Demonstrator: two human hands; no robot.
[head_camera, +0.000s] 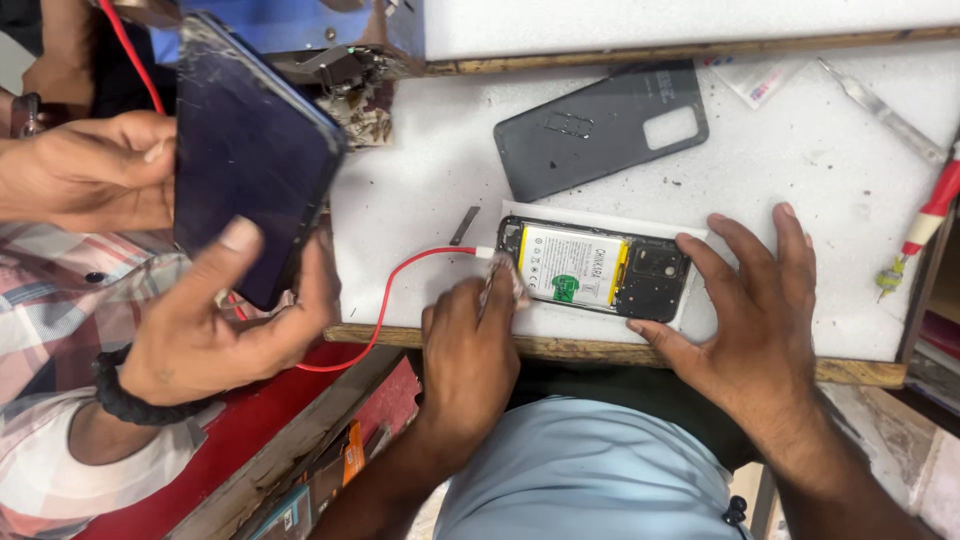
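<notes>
- Left hand (468, 345): fingers (497, 285) pinched on the white plug end of a red cable (385, 300), right at the short edge of the opened phone (600, 270). Plug itself mostly hidden by the fingers, so can't tell if it's seated.
- Right hand (750, 310): fingers spread flat, not gripping anything; thumb & fingertips press the phone's camera end and the white pad under it, pinning it to the counter (800, 170).
- Phone lies back-off, battery w/ white label up, near the counter's front edge.
- Doing it well, I'd judge: keep the plug straight & level w/ the port, push gently, brace hand firm so the phone doesn't slide.
- Around: dark back cover (600, 128) lies apart, further back; red-handled screwdriver (925, 225) at the right edge.
- Another person's hands (190, 330) at left hold a cracked-screen phone (250, 150).
</notes>
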